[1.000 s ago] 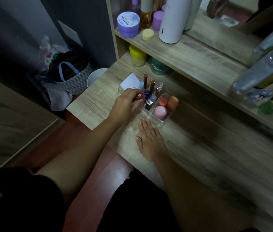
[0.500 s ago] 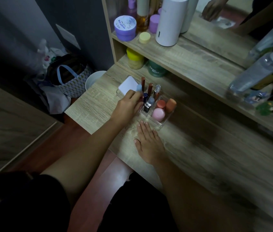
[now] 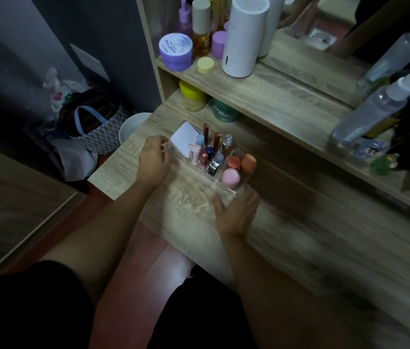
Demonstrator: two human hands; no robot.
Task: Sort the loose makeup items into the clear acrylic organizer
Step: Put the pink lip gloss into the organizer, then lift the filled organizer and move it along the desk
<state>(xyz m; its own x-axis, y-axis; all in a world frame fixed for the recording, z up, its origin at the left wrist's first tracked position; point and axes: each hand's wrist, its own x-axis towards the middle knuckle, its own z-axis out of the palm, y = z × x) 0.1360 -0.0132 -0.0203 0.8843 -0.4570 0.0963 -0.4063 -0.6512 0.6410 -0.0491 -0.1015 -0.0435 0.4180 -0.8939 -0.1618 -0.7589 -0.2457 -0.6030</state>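
The clear acrylic organizer [image 3: 235, 192] stands on the wooden desk. It holds a white compact [image 3: 182, 141], a small tube [image 3: 194, 153], upright lip gloss tubes [image 3: 216, 141], nail polish bottles [image 3: 212, 169], a pink sponge [image 3: 229, 178] and orange sponges [image 3: 248, 163]. My left hand [image 3: 153, 161] hovers at the organizer's left end, next to the compact, fingers loosely curled and holding nothing. My right hand [image 3: 236, 211] lies on the desk with its fingertips touching the organizer's near right corner.
Behind the organizer a shelf [image 3: 262, 84] carries jars, bottles and a white cylinder [image 3: 243, 36]. Spray bottles [image 3: 380, 107] stand at the right. On the floor to the left sit a bag [image 3: 93, 127] and a white bin [image 3: 133, 125].
My left hand has pulled back left from the middle slots to the organizer's left end. My right hand has slid right and forward up to the organizer's near corner.
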